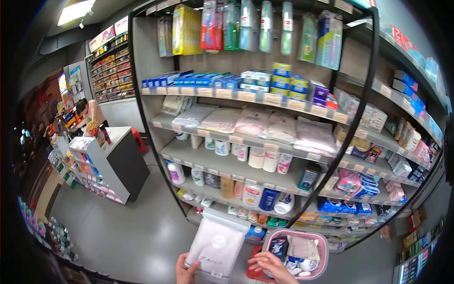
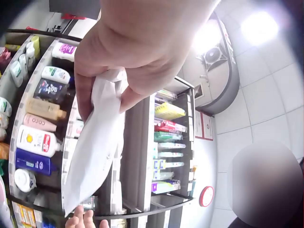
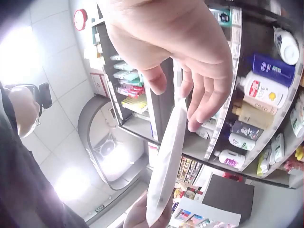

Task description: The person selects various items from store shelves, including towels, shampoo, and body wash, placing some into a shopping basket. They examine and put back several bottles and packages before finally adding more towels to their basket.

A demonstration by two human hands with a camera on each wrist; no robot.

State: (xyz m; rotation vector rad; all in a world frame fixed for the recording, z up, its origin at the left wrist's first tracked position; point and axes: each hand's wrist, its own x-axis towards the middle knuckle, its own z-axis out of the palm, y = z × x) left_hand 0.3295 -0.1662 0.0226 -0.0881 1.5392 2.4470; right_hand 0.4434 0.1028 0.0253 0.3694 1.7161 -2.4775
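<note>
In the head view my left hand (image 1: pixel 188 269) grips the lower left edge of a flat white zip bag (image 1: pixel 220 244) with a round pale mark and dark lettering. The left wrist view shows the same bag (image 2: pixel 97 137) edge-on, pinched between thumb and fingers of the left hand (image 2: pixel 128 61). My right hand (image 1: pixel 274 266) is to the right of the bag, fingers loosely bent and holding nothing, overlapping the pink shopping basket (image 1: pixel 323 258) in the head view. From the right wrist, the fingers of the right hand (image 3: pixel 185 61) hang near the bag's edge.
The basket holds a dark blue pack (image 1: pixel 279 247), a pale pack (image 1: pixel 302 247) and white items. Ahead stands a shelf unit with toothbrushes (image 1: pixel 187 31), folded bagged textiles (image 1: pixel 253 121) and bottles (image 1: pixel 253 195). A counter (image 1: pixel 124 163) stands left, with a person (image 1: pixel 92 112) behind it.
</note>
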